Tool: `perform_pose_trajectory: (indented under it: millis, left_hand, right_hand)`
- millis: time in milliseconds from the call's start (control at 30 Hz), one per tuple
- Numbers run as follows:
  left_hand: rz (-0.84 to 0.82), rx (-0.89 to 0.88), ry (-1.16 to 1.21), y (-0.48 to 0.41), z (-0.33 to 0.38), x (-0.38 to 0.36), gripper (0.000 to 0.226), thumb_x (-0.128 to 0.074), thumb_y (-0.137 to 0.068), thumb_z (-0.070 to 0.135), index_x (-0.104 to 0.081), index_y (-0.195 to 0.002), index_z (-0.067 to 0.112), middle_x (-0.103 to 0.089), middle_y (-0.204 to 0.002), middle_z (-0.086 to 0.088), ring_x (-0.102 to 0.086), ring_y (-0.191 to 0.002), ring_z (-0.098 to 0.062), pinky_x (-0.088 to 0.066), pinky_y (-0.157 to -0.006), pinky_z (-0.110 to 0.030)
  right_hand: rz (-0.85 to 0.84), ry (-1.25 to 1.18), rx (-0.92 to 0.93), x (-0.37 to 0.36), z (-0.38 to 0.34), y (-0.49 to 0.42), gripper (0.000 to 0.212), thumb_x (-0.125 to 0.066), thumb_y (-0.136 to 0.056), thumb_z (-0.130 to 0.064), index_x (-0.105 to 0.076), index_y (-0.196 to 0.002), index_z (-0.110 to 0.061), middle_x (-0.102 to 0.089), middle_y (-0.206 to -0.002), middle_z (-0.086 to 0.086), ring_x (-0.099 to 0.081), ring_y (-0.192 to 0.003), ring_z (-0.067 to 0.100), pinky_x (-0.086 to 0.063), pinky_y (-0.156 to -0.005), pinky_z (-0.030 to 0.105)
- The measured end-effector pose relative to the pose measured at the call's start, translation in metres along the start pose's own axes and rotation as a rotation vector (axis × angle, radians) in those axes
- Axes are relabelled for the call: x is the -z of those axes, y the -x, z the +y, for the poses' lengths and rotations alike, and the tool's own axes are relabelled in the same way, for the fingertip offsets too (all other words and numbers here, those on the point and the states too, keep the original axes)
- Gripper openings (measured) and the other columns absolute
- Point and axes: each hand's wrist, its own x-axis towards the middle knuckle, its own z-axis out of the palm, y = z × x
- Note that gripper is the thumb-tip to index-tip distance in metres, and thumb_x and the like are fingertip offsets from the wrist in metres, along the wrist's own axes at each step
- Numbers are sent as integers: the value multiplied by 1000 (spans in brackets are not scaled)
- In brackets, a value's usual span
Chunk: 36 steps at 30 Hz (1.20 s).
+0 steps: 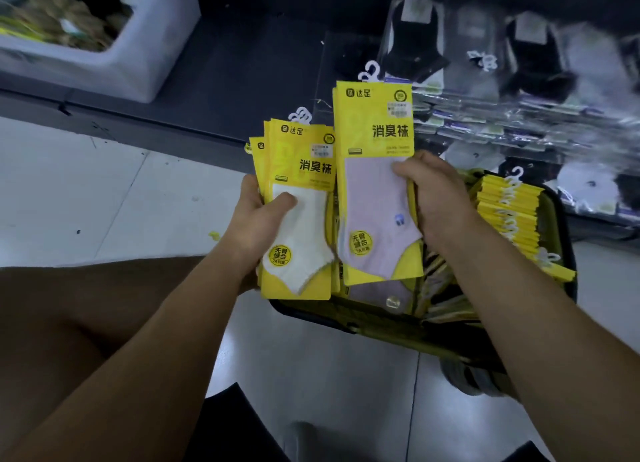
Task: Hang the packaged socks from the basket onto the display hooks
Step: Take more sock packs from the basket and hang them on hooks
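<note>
Head view, and both hands are loaded: the left hand [256, 219] grips a fanned stack of white packs [301, 198], thumb clamped across the front. The right hand [436, 201] clutches the lilac packs [374, 184] by their right edge, fingers curled onto the face, and both bundles are held just over the basket [381, 335]. Each bundle stands with its long axis running 12 to 6, plastic hangers [370, 71] at the 12 end. The rack of hung socks [519, 63] lies off at 1 o'clock, so the right hand looks the nearer one to go first.
</note>
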Motion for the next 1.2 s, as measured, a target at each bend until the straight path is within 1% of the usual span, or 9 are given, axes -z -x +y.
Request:
perform_pose_trajectory:
  millis: [67, 133, 200, 333, 433, 567, 700, 1000, 1200]
  left_hand:
    - [-5, -19, -17, 6, 4, -7, 50, -67, -79, 33, -52, -126, 24, -68, -126, -13, -70, -116, -39, -55, -100, -67]
    - [-1, -27, 49, 10, 7, -12, 58, -61, -83, 36, -50, -134, 12, -62, -136, -23, -64, -126, -44, -49, -109, -69]
    - [2, -37, 73, 13, 10, -15, 66, -58, -91, 49, -51, -141, 7, -60, -142, -22, -61, -131, -42, -47, -113, -64]
    - [23, -20, 84, 8, 2, -9, 46, -77, -98, 30, -52, -133, 13, -75, -127, -10, -77, -111, -31, -61, -96, -60]
    - [14, 16, 73, 2, -1, 1, 54, -83, -93, 26, -52, -136, 14, -78, -122, -7, -79, -107, -32, -64, -90, -57]
    - [12, 43, 97, -6, -4, 9, 57, -83, -93, 28, -52, -138, 14, -78, -123, -8, -78, -107, -35, -63, -90, -60]
    - [-6, 43, 75, -13, -7, 9, 56, -83, -93, 30, -52, -138, 15, -78, -123, -7, -79, -106, -34, -65, -86, -56]
    - [-25, 75, 95, -22, -7, 14, 57, -79, -95, 31, -50, -142, 15, -76, -127, -9, -77, -110, -37, -64, -86, -56]
    - [-31, 69, 129, -25, -7, 13, 56, -77, -97, 29, -50, -143, 13, -76, -128, -10, -77, -110, -38, -65, -83, -53]
  right_hand:
    - [-71, -38, -62, -18, -2, 5, 15, -68, -86, -18, -57, -78, -12, -58, -84, 24, -62, -77, 26, -50, -67, 43]
    - [-99, 22, -62, -35, 6, 9, 29, -71, -87, -14, -57, -62, -20, -63, -67, 4, -60, -60, 18, -45, -56, 28]
    - [-107, 153, -18, -45, 17, 11, 26, -72, -88, -18, -58, -66, -21, -62, -66, -2, -55, -55, 13, -40, -49, 25]
    - [-131, 218, 43, -50, 33, 1, 20, -75, -88, -29, -65, -83, -12, -66, -72, 0, -57, -53, 10, -46, -44, 26]
    - [-29, 269, -35, -36, 56, -21, 20, -70, -90, -41, -69, -85, -21, -70, -69, -10, -64, -54, 7, -50, -45, 25]
    - [83, 604, -194, 0, 115, -61, 12, -67, -93, -30, -68, -83, -24, -75, -101, 7, -70, -88, 23, -56, -78, 37]
    - [17, 870, -266, 22, 163, -84, 30, -65, -96, -23, -68, -122, -8, -65, -129, 14, -59, -120, 32, -49, -100, 40]
    - [-164, 1312, -102, 20, 192, -107, 60, -71, -90, -36, -49, -144, -18, -60, -134, 15, -54, -122, 38, -49, -92, 39]
    - [-161, 1326, -103, 20, 200, -114, 68, -74, -87, -40, -48, -145, -18, -46, -148, 12, -46, -133, 35, -41, -106, 41]
